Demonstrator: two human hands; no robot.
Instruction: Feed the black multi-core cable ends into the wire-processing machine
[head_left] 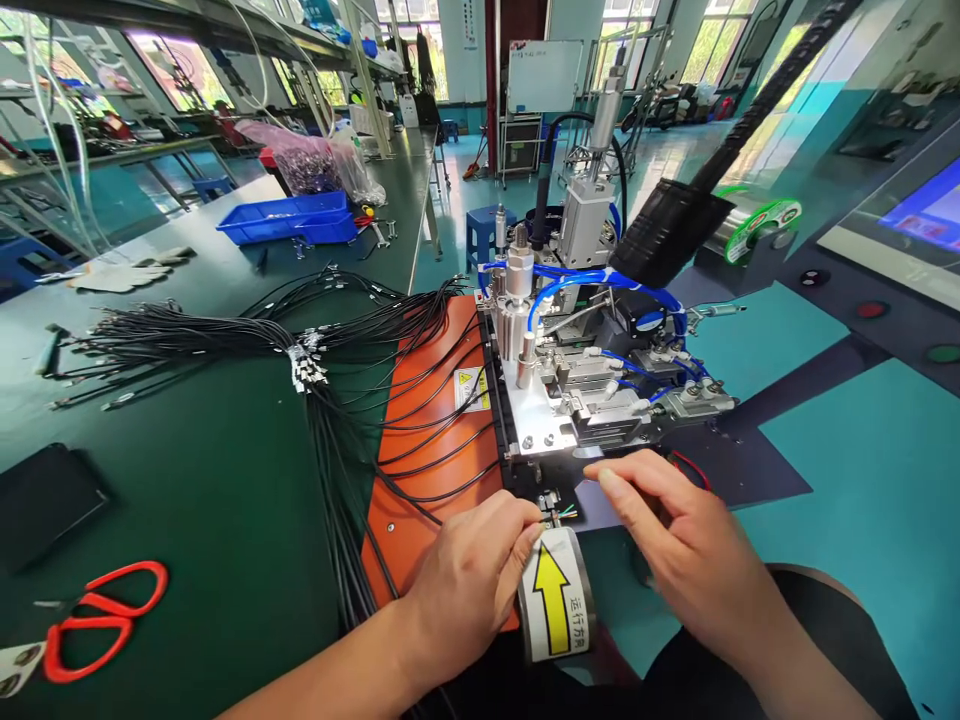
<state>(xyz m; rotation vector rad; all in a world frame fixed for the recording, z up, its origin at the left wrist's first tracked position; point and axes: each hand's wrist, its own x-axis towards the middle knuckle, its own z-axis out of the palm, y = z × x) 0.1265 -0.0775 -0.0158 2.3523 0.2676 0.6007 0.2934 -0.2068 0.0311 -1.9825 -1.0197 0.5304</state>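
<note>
Head view: a cable [567, 513] is poking beyond the left hand's [480, 560] pinching fingers; the right hand's [679, 535] are pressing together.

Two hands [476, 560], one pair of scissors [99, 603], one whiteboard [545, 75], one green-rimmed spool [750, 234], black cables [339, 510] beyond count.

Both hands come in bare! The left hand [472, 565] shows a broad, smooth back with rounded knuckles and faint creases over the joints. Across to the right hand [686, 540], and here the fingers [652, 476] taper towards blunt tips, beside a rounded thumb [626, 510]. Up the left forearm [352, 655] we go, uncovered right to the frame's edge, and the right forearm [784, 650] is just as bare! Down low, plain black clothing [847, 645], its cut lost in the dark.
</note>
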